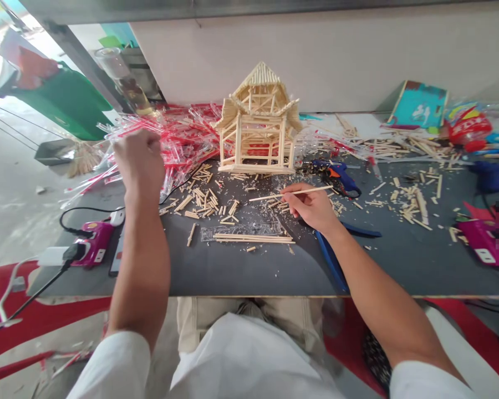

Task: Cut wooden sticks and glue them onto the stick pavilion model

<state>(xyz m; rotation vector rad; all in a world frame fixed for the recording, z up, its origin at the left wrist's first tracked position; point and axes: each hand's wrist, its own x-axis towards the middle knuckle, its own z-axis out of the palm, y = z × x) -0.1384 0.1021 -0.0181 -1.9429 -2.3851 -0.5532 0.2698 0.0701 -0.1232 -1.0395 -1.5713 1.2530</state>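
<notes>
My right hand (pixel 311 208) pinches a thin wooden stick (pixel 266 197) and holds it nearly level above the table. Raised over a heap of red and clear plastic wrappers (pixel 187 136), my left hand (pixel 138 158) has its fingers curled shut; whatever may be in them is hidden. A model house (pixel 263 77) built of wooden sticks, with a pointed roof, stands upright at the back middle. In front of it lies a clear ruler (pixel 208 234) with a few long sticks (pixel 253 239) along it. Short cut sticks (pixel 203 202) are scattered between the ruler and the house.
Blue-handled pliers (pixel 331 263) lie under my right forearm. A blue glue gun (pixel 339 173) rests right of the house. At left, a purple power strip (pixel 97 241) holds plugs beside a partly covered phone (pixel 116 257). A green bin (pixel 72 100) stands beyond the table.
</notes>
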